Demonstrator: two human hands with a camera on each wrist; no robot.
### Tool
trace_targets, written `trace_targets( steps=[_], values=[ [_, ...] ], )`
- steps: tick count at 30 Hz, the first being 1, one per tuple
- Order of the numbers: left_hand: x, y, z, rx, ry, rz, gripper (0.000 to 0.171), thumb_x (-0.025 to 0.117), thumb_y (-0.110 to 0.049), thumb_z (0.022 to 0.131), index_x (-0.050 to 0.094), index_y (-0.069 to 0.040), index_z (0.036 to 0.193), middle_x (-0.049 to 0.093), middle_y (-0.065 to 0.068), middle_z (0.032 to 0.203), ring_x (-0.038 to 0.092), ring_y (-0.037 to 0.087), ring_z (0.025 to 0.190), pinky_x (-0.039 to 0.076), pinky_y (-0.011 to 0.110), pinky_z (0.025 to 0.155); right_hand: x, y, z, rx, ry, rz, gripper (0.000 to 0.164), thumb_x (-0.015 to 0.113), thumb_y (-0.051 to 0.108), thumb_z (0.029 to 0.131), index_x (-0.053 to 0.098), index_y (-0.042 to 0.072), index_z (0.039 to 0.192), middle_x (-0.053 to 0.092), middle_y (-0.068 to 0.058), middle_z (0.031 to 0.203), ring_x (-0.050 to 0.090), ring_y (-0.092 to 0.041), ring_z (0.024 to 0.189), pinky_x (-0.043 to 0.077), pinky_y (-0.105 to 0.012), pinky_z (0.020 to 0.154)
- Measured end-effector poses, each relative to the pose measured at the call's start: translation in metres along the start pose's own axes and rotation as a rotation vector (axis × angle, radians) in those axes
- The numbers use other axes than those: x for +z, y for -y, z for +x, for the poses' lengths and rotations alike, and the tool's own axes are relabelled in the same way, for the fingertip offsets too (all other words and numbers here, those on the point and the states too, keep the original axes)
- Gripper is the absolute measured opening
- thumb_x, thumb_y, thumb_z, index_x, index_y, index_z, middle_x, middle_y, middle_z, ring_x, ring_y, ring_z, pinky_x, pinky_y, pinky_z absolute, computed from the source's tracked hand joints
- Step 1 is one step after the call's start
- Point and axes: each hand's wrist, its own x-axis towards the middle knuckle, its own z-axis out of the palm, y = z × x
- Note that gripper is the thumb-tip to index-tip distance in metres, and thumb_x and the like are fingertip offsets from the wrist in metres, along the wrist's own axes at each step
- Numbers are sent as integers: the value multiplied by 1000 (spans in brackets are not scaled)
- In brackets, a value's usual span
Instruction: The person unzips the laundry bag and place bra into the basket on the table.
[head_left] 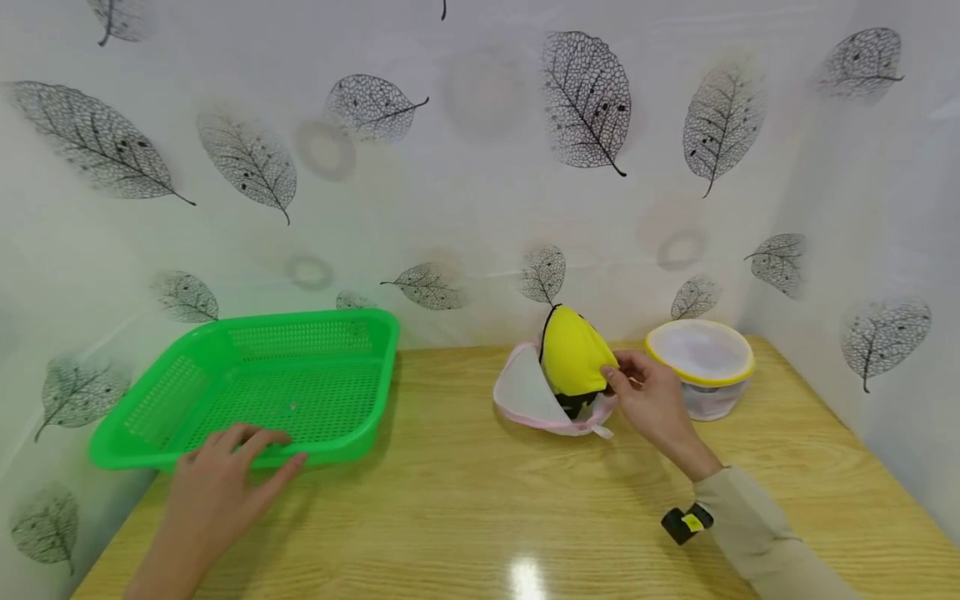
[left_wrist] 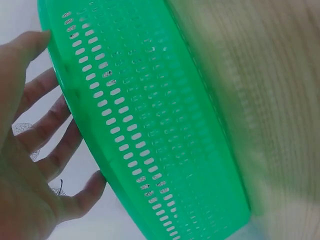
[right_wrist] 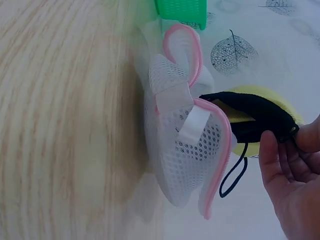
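Note:
My right hand point(head_left: 648, 396) pinches the edge of a yellow, cup-shaped cloth piece point(head_left: 572, 354) between thumb and fingers. Black trim and a thin black loop point(right_wrist: 235, 172) show on it in the right wrist view. Its lower part sits in the opening of a white mesh laundry bag point(head_left: 528, 387) edged with a pink zipper. On the left, a green plastic basket point(head_left: 386, 367) with slotted walls stands on the table. My left hand point(head_left: 225, 483) rests on its near rim, the fingers loosely extended and touching the edge.
A round mesh bag point(head_left: 712, 400) with a yellow rim stands at the back right, just beyond my right hand. The wooden table point(head_left: 450, 500) meets a leaf-printed covering point(head_left: 480, 208) at the back and sides.

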Motion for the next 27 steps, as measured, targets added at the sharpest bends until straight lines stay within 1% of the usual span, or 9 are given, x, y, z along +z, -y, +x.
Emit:
trace_targets(
  steps=[3,9,14,16,18,23,25,27],
  values=[
    [-2,2,-3,10,-18,30,31,89,-31,72,75,-22,98,70,8,93,65,39,80,45,64,59,-2,3,0,-19,-8,38,19,65,6,100,71,-4,114,73,-20,106,61,7,86,53,-8,76],
    [-2,3,-5,29,-2,78,29,85,-37,79,73,-24,102,69,8,96,63,41,81,45,60,55,-5,8,0,-66,-41,82,15,67,3,97,71,-5,110,73,-21,103,62,9,84,53,-7,75],
    [-2,3,-5,48,-15,105,29,78,-46,85,73,-24,104,68,8,96,63,41,79,44,57,51,-5,11,2,-95,-63,148,12,66,0,97,71,-7,105,72,-22,97,65,5,81,55,-10,74],
    [-2,3,-5,47,-9,117,30,77,-48,86,73,-25,104,67,7,97,62,40,78,44,55,50,-5,12,3,-108,-75,171,10,66,-1,96,71,-7,104,72,-20,95,65,4,80,55,-11,73],
    [-2,3,-5,40,3,126,30,76,-48,86,72,-26,105,67,7,98,62,40,78,43,54,50,-6,13,4,-117,-84,187,10,66,-2,96,71,-7,103,72,-14,92,66,4,80,56,-11,72],
    [-3,3,-6,13,32,127,30,81,-42,83,72,-26,107,68,7,101,62,42,80,43,55,51,-9,14,7,-153,-88,216,11,66,-4,95,71,-8,104,69,11,91,67,6,82,56,-11,74],
    [-3,2,-6,4,39,126,31,81,-42,82,72,-26,107,68,8,102,62,42,82,43,56,51,-10,15,8,-170,-88,213,12,66,-4,95,71,-8,105,68,16,92,67,6,84,56,-11,75],
    [-3,2,-5,-1,42,125,31,81,-41,82,72,-26,107,68,7,102,63,42,83,43,55,51,-12,16,10,-183,-87,208,13,67,-4,95,72,-8,107,68,16,94,67,7,86,56,-10,75]
  ],
)
